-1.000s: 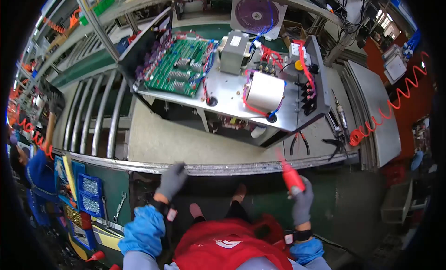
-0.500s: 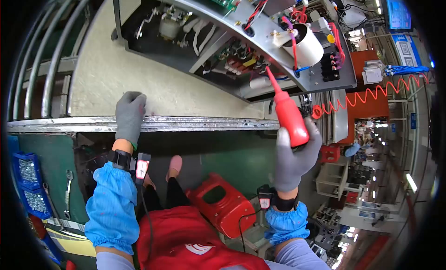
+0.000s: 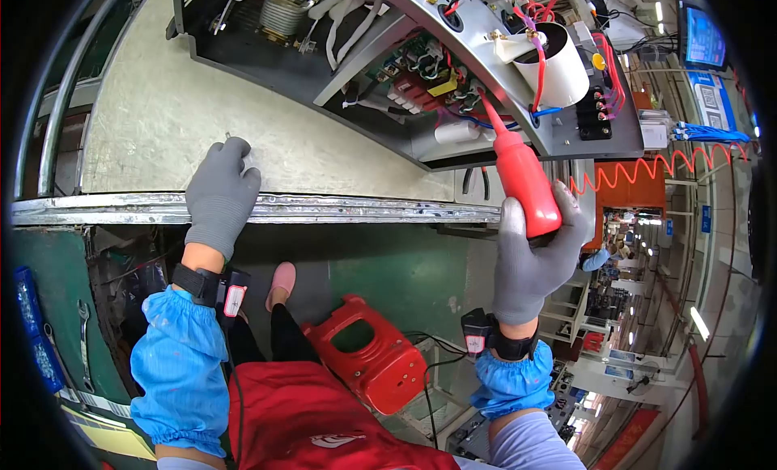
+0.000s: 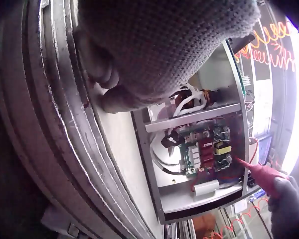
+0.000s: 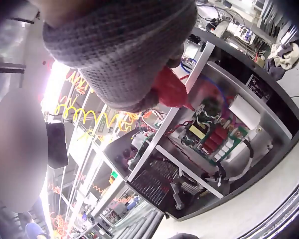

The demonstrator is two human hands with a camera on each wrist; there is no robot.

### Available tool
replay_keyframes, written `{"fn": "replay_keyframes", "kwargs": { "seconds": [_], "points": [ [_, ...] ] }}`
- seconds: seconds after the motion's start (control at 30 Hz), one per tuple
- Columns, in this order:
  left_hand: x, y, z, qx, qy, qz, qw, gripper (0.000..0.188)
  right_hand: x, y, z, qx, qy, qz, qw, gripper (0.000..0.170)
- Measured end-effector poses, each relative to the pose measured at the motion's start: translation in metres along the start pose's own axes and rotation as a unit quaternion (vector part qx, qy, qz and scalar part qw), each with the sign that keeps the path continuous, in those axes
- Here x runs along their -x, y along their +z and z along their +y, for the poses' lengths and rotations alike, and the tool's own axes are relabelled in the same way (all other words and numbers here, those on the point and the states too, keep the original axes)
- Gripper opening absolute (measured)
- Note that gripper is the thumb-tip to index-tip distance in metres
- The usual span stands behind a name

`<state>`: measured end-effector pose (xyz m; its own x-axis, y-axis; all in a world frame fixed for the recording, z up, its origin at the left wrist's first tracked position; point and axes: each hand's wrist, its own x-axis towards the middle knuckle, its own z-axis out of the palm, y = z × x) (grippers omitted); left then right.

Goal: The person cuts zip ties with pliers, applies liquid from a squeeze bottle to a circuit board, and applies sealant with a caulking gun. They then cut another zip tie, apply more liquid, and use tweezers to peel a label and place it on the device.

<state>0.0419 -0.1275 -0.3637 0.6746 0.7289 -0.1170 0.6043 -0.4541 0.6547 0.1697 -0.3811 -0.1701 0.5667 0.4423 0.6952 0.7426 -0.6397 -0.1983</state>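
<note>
My right hand (image 3: 538,256), in a grey glove, grips a red squeeze bottle (image 3: 528,183) with a long thin nozzle. The nozzle points into the open front bay of a grey metal equipment case (image 3: 409,122). In the right wrist view its tip is right at a green circuit board (image 5: 209,117) with red and yellow parts. A white cylinder (image 5: 244,112) lies beside that board. My left hand (image 3: 222,191), also gloved, rests on the bench top (image 3: 133,138) near its metal edge, fingers loosely bent, left of the case.
On top of the case stands a larger white cylinder (image 3: 558,78) with red wires. Black-handled pliers (image 3: 486,183) lie on the bench at the case's right. A red stool (image 3: 380,361) stands below the bench edge. A coiled red hose (image 3: 647,167) stretches across the right.
The view has swung toward the case's front bay. The red bottle has risen from below the bench edge, its nozzle now at the bay. The left hand has moved onto the bench top.
</note>
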Motion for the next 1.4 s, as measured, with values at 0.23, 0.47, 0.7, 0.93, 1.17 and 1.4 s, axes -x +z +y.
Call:
{"fn": "replay_keyframes", "kwargs": {
  "seconds": [0.23, 0.47, 0.7, 0.93, 1.17, 1.4],
  "points": [
    [-0.001, 0.0, -0.002, 0.001, 0.0, -0.001, 1.0, 0.029, -0.002, 0.004, 0.005, -0.028, -0.002, -0.007, 1.0, 0.047],
    [-0.002, -0.001, -0.004, 0.009, 0.012, 0.003, 1.0, 0.028, -0.005, 0.004, 0.002, -0.032, 0.008, -0.005, 0.999, 0.045],
    [-0.002, -0.004, -0.001, 0.009, 0.003, -0.004, 1.0, 0.028, -0.009, 0.006, -0.004, -0.039, 0.007, 0.002, 0.999, 0.043],
    [-0.003, -0.004, 0.0, 0.006, 0.003, -0.007, 1.0, 0.029, -0.006, 0.002, 0.005, -0.01, 0.017, 0.01, 1.0, 0.045],
    [-0.005, -0.007, 0.002, -0.001, -0.006, -0.026, 1.0, 0.03, -0.005, 0.002, 0.004, -0.002, 0.006, 0.004, 1.0, 0.044],
    [-0.006, -0.012, 0.006, -0.009, -0.021, -0.054, 0.998, 0.03, -0.001, -0.003, 0.0, 0.013, 0.016, -0.011, 1.0, 0.044]
  ]
}}
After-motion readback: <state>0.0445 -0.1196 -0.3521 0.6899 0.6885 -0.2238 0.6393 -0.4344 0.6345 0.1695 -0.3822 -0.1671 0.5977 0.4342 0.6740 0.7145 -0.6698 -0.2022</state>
